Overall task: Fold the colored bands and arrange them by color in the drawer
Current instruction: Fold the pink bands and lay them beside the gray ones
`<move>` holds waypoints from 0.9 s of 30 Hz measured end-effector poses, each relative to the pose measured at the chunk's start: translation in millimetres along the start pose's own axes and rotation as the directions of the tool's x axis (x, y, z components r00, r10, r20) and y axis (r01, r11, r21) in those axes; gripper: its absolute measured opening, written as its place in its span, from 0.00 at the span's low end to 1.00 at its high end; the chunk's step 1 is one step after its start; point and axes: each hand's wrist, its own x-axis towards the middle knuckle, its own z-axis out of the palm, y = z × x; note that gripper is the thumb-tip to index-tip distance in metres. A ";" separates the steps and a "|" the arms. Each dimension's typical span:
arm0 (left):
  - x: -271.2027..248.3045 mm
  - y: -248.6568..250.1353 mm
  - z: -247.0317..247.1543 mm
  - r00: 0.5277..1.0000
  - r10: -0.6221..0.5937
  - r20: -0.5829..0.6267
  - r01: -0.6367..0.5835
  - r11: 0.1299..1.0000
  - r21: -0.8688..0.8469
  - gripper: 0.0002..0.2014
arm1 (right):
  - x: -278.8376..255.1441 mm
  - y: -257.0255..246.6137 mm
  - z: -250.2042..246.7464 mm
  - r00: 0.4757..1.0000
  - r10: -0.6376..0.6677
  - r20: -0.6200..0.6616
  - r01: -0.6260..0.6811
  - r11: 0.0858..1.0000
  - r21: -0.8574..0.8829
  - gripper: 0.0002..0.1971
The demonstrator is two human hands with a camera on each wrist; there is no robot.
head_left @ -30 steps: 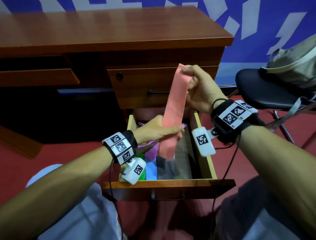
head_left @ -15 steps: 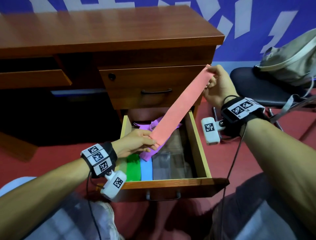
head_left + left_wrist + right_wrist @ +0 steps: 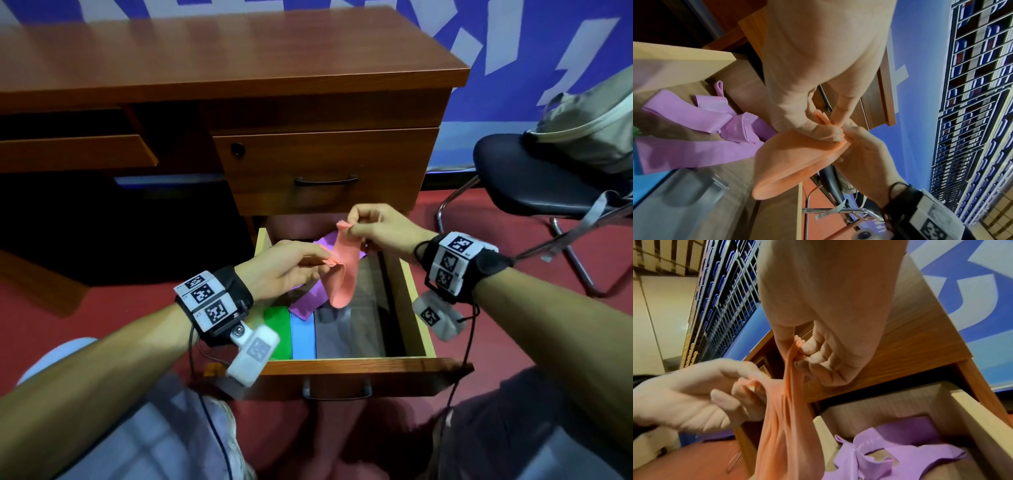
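A salmon-pink band (image 3: pixel 344 270) hangs doubled in a loop above the open drawer (image 3: pixel 416 301). My left hand (image 3: pixel 291 267) pinches one end of it and my right hand (image 3: pixel 371 228) pinches the other end, a little higher and further back. The same pink band (image 3: pixel 795 155) sags below both hands in the left wrist view, and in the right wrist view the pink band (image 3: pixel 785 402) runs bunched between the fingers. Inside the drawer, a folded green band (image 3: pixel 278 332) and a folded blue band (image 3: pixel 302 337) lie side by side at the front left. Unfolded purple bands (image 3: pixel 308 301) lie tangled behind them.
A clear plastic box (image 3: pixel 342 332) sits in the drawer right of the blue band. Above is a closed drawer with a dark handle (image 3: pixel 326 180) under the wooden desk top (image 3: pixel 205 51). A black chair (image 3: pixel 534 181) carrying a grey bag (image 3: pixel 589 126) stands at the right.
The pink band was stretched out between my hands; now my right hand has come down and left toward my left hand, so the ends are near each other and the band hangs folded.
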 end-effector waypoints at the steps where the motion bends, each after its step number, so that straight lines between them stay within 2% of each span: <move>1: -0.7 0.2 0.7 1.000 -0.005 0.006 0.005 1.000 0.000 0.05 | -2.8 0.6 4.3 1.000 0.005 0.023 -0.005 1.000 -0.021 0.10; 4: -3.3 -0.3 2.0 0.999 -0.027 0.017 0.027 1.000 0.009 0.12 | -6.6 3.0 9.7 0.998 0.014 0.062 -0.010 0.997 -0.077 0.06; 8: -7.0 -0.5 3.9 0.998 -0.054 0.011 0.054 0.998 0.009 0.09 | -6.7 7.0 11.4 0.995 0.027 0.095 -0.015 0.991 -0.132 0.08; 13: -7.7 1.0 3.8 0.997 -0.075 0.004 0.075 0.997 -0.030 0.05 | -7.6 8.1 14.6 0.975 0.071 0.212 -0.065 0.997 -0.032 0.10; 16: -9.5 2.1 3.0 0.998 -0.068 0.017 0.069 0.996 -0.054 0.08 | -8.2 6.8 13.9 0.955 0.097 0.280 -0.108 0.994 0.024 0.09; 23: -9.1 3.2 -0.5 0.998 -0.065 -0.012 0.064 0.996 -0.069 0.12 | -11.3 4.0 13.6 0.934 0.110 0.340 -0.119 0.993 0.005 0.12; 27: -12.4 6.4 2.7 0.998 -0.065 -0.021 0.063 0.995 -0.072 0.05 | -13.7 -0.8 12.5 0.922 0.112 0.369 -0.096 0.993 -0.062 0.19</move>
